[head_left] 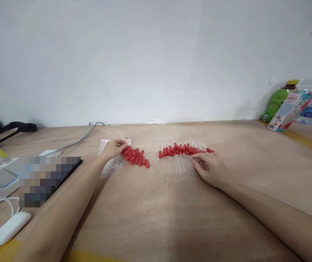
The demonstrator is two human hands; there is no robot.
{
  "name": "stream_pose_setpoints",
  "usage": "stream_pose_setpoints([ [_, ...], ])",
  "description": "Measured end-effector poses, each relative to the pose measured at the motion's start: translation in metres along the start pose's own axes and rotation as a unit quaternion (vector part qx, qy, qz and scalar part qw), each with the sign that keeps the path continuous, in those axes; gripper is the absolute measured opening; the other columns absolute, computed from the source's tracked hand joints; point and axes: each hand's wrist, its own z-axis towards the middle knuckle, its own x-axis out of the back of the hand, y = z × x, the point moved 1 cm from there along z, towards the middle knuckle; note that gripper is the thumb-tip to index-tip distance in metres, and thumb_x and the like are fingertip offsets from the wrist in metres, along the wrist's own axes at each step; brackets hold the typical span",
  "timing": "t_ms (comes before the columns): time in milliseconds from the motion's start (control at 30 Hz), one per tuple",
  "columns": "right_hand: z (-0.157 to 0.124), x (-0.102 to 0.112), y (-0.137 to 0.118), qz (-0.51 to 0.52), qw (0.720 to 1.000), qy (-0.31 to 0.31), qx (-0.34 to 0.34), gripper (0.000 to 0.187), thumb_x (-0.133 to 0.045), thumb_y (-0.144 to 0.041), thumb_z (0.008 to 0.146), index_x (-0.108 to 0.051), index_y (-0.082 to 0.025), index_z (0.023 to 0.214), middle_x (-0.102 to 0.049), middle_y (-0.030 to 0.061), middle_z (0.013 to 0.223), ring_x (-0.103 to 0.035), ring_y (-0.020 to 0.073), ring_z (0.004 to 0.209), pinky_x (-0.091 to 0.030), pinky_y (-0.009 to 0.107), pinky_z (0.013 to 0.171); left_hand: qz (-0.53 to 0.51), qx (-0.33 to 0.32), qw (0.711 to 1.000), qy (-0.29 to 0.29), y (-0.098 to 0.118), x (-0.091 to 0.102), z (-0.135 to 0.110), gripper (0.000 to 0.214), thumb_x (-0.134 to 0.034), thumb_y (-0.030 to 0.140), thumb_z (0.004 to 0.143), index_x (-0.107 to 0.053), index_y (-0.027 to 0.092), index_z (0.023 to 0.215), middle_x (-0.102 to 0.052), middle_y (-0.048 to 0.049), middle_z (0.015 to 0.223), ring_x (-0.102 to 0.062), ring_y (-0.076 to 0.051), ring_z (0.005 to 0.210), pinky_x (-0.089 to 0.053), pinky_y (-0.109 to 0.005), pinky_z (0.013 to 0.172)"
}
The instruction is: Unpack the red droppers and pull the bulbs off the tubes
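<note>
Red rubber bulbs lie in a small loose heap on the wooden worktop, left of centre. The left hand rests at the heap's left end, its fingers curled down onto the nearest bulbs. Whether they pinch one or only touch cannot be told from this view. Under and behind that hand lies a clear plastic bag, flat and crumpled, touching the heap's left side.

Just to the right, apart from the heap, a fanned row of droppers lies on the worktop, red caps toward the wall and clear tubes pointing toward the person. The right hand sits at the right end of this row, palm down. Its fingers are drawn together on one thin glass tube, which lies across the others.

At the far right, against the white wall, a green bottle and two clear water bottles stand tilted in the view. A grey cable runs from the wall toward the left, where a dark flat device, partly blurred, and a white oblong gadget lie near the worktop's edge.
</note>
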Motion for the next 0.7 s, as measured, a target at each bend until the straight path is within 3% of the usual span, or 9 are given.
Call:
stream_pose_setpoints([
  [267,0.0,-0.001,0.001,-0.024,1.0,0.007,0.008,0.016,-0.047,-0.025,0.081,-0.062,-0.021,0.087,-0.067,0.0009,0.076,-0.06,0.015,0.069,-0.034,0.034,0.077,0.052,0.042,0.997,-0.028,-0.005,0.008,0.001,0.022,-0.057,0.04,0.066,-0.063,0.019,0.069,-0.067,-0.0013,0.066,-0.06,-0.016,0.061,-0.044,-0.022,0.053],
  [500,0.001,-0.003,-0.005,-0.09,0.995,0.03,0.027,0.02,-0.045,-0.023,0.082,-0.065,-0.021,0.084,-0.065,0.0012,0.07,-0.058,0.0138,0.067,-0.032,0.033,0.077,0.134,0.029,0.989,0.058,0.007,0.013,-0.001,0.032,-0.05,0.048,0.072,-0.064,0.019,0.077,-0.066,-0.0074,0.087,-0.059,-0.026,0.083,-0.044,-0.032,0.07],
  [600,0.0,-0.006,-0.01,-0.116,0.992,0.021,0.043,0.022,-0.045,-0.023,0.082,-0.066,-0.021,0.086,-0.063,0.0014,0.068,-0.057,0.0134,0.065,-0.031,0.033,0.075,0.151,-0.03,0.982,0.106,0.028,0.007,-0.009,0.032,-0.048,0.046,0.075,-0.064,0.02,0.083,-0.063,-0.0082,0.094,-0.056,-0.026,0.09,-0.042,-0.034,0.08],
  [700,-0.001,-0.007,-0.015,-0.122,0.991,-0.021,0.056,0.023,-0.046,-0.028,0.083,-0.065,-0.02,0.092,-0.061,0.0024,0.068,-0.055,0.0143,0.066,-0.03,0.032,0.071,0.148,-0.146,0.972,0.113,0.056,-0.008,-0.022,0.026,-0.048,0.039,0.076,-0.065,0.019,0.08,-0.062,-0.0072,0.086,-0.054,-0.024,0.091,-0.041,-0.035,0.083],
])
